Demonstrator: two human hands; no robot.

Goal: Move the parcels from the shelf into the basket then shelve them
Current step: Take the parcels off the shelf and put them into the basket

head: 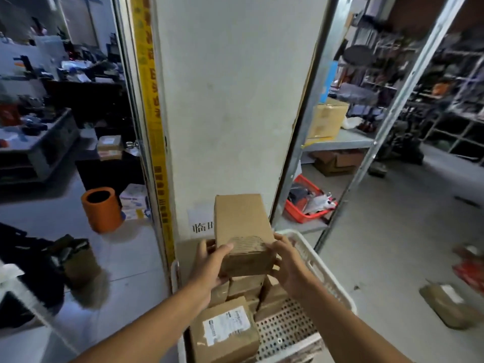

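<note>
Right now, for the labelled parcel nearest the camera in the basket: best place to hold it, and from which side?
Take the labelled parcel by its two long side faces, coming down from above. It lies flat, label up, top exposed, on the white basket. Its right side faces bare perforated floor; more parcels crowd its far end. Both hands, left hand and right hand, are on the raised box.

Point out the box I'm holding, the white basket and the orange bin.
held box [242,226], head view, on its top face.
white basket [318,268], head view, on its right rim.
orange bin [104,214], head view, on its outer wall.
</note>
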